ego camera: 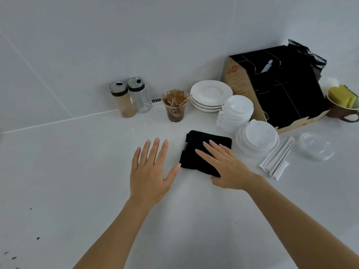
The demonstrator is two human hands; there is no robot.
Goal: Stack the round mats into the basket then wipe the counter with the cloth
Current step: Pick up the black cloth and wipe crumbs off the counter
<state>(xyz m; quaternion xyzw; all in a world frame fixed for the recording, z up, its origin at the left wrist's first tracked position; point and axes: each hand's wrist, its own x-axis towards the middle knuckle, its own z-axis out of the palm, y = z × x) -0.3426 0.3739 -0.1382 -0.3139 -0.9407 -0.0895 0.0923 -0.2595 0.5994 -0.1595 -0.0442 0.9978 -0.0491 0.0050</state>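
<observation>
A folded black cloth (196,144) lies on the white counter (77,171), just right of centre. My right hand (227,166) rests flat on its right half, fingers spread, thumb hooked at the near edge. My left hand (149,171) is open over the counter to the left of the cloth, fingers apart, its thumb tip touching the cloth's left edge. I see no round mats and no basket. Dark specks (37,238) dot the counter at the lower left.
Along the wall stand two spice jars (123,101), a plastic cup with brown residue (174,107) and a stack of white plates (210,94). Right of the cloth are stacks of white lids (257,136), paper-wrapped sticks (277,160), a clear lid (315,146), a divided cardboard box (281,90) and a mug with sponges (342,105).
</observation>
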